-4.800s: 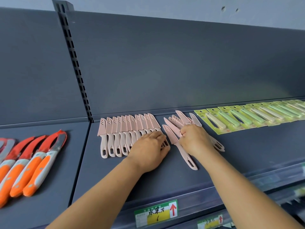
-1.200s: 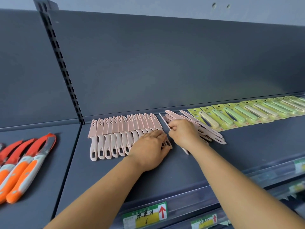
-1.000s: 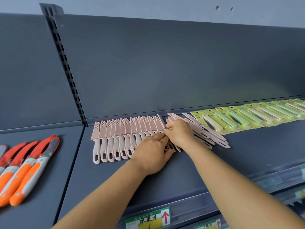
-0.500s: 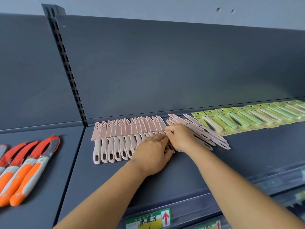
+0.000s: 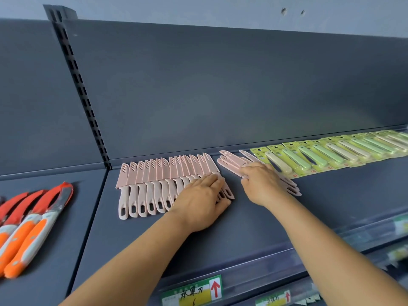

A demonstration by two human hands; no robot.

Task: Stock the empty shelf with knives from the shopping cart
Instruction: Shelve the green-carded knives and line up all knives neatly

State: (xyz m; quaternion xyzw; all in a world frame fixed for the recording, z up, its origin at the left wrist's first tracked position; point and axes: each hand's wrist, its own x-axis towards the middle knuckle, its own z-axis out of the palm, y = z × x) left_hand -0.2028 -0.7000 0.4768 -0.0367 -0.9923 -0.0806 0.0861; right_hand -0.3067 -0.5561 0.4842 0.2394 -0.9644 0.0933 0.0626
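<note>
The main risk lay at the right end of the neat row of pink knives (image 5: 167, 184): the sheathed pieces overlapped like shingles, so a sideways nudge from either hand could, I judged, fan them out or slide the last one off line. The loose pile of pink knives (image 5: 234, 162), just right of centre frame, was stacked crosswise, and dragging one out from under the others would likely scatter the rest toward the green carded knives (image 5: 331, 153) in the right of the frame. The shelf (image 5: 254, 228) sloped toward its front lip, so a bumped knife might also creep forward.

The left hand (image 5: 198, 202) lay palm down in the centre of the frame, fingers straight and together, pressing on the handles at the row's right end; its grip was flat and open, holding nothing. The right hand (image 5: 260, 182) reached in from the lower right, wrist raised, knuckles up, fingers curled onto the pile; it appeared to pinch a knife there, though the fingertips were hidden. Orange-handled knives (image 5: 28, 228) lay on the neighbouring shelf at the left edge.
</note>
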